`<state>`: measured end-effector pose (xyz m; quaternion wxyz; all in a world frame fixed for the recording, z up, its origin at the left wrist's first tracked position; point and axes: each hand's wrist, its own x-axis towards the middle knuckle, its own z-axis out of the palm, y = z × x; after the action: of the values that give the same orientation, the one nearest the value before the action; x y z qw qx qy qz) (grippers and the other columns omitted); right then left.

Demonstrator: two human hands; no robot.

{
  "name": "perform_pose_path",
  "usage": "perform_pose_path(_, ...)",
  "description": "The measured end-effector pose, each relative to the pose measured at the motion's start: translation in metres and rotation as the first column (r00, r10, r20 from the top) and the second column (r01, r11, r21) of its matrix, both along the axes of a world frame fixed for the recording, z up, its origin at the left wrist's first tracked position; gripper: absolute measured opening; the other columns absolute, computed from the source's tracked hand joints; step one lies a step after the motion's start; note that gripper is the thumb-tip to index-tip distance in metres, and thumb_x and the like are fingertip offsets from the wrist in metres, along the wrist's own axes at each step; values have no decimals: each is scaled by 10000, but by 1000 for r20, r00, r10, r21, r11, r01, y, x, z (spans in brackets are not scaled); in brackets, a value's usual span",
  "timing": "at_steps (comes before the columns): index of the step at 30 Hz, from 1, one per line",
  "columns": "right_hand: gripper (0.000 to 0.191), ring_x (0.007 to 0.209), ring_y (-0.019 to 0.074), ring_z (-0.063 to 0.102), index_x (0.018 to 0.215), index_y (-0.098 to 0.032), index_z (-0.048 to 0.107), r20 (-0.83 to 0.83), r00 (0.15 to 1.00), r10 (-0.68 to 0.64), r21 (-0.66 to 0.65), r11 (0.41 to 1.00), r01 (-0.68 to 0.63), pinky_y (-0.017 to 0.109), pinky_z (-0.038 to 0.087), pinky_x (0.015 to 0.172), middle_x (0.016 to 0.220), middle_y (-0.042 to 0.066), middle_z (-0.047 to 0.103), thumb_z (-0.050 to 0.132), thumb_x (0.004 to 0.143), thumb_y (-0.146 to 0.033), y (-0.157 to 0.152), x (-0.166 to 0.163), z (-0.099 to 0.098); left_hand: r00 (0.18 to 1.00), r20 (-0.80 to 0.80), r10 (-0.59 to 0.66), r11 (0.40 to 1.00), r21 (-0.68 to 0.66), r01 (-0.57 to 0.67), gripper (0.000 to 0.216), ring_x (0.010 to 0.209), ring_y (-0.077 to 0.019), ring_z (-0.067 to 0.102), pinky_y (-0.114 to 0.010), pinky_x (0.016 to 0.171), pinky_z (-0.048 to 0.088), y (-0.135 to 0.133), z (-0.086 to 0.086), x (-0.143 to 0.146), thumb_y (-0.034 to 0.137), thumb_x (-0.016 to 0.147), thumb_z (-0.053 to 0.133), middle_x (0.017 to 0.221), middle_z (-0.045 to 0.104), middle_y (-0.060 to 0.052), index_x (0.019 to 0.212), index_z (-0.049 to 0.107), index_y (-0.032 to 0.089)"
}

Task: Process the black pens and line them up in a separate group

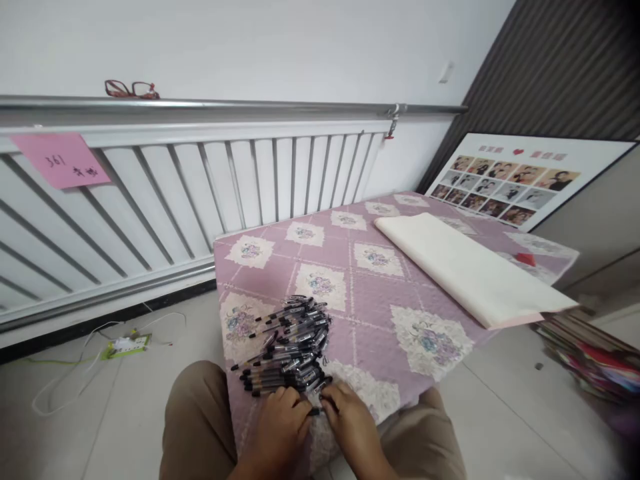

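A heap of several black pens [293, 347] lies on the near end of a low table covered by a purple floral cloth [370, 293]. My left hand [280, 423] and my right hand [350, 417] meet at the near edge of the heap, fingers curled together around one black pen [315, 411] held between them. My knees in tan trousers sit on either side of the table's near corner.
A folded cream cloth [465, 267] lies across the far right of the table, a small red object [525, 259] beyond it. A white radiator [175, 193] with a pink note [60, 159] and glasses [131, 89] stands behind. A power strip [125, 345] and cables lie on the floor left; a photo board [510, 180] and stacked books [590, 350] stand right.
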<state>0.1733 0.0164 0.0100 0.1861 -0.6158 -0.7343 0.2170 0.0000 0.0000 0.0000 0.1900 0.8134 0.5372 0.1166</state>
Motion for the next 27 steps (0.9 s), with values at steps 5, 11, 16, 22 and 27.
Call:
perform_pose_path(5, 212, 833, 206, 619, 798, -239, 657, 23, 999, 27, -10, 1000, -27, 278, 451, 736, 853, 46, 645, 483, 790, -118, 2, -1, 0, 1000, -11, 0, 1000, 3, 0, 127, 905, -194, 494, -311, 769, 360, 0, 2, 1, 205, 881, 567, 951, 580, -4, 971, 628, 270)
perform_pose_path(11, 182, 802, 207, 615, 762, -234, 642, -106, 994, 7, 2, 1000, -7, 289, 455, 712, 813, 45, 650, 476, 795, -167, 3, 6, -3, 1000, 3, 3, 1000, 15, -3, 134, 903, -186, 495, -301, 768, 359, 0, 2, 0, 205, 872, 585, 944, 579, 2, 978, 629, 274)
perform_pose_path(16, 123, 700, 182, 615, 712, -221, 632, -371, 925, -79, -45, 997, 67, 272, 467, 676, 697, 14, 655, 520, 760, -244, 3, 20, -7, 998, 55, 7, 1000, 17, -8, 126, 903, -186, 494, -307, 784, 366, 0, -1, -1, 205, 870, 584, 956, 581, 10, 966, 624, 276)
perform_pose_path(22, 63, 589, 143, 542, 625, -205, 579, -451, 883, -130, -101, 990, 94, 231, 429, 583, 588, -27, 567, 561, 678, -232, -1, 24, -11, 991, 137, 0, 997, 77, -10, 149, 908, -191, 504, -330, 832, 373, -2, -5, -1, 157, 875, 544, 962, 594, -10, 975, 618, 239)
perform_pose_path(27, 90, 613, 151, 544, 689, -200, 633, -462, 882, -95, -105, 993, 52, 239, 433, 599, 618, -16, 572, 546, 685, -223, -3, 23, -12, 987, 158, -11, 992, 123, -9, 149, 893, -200, 525, -336, 806, 382, -3, -11, -2, 154, 876, 517, 937, 618, -14, 978, 598, 226)
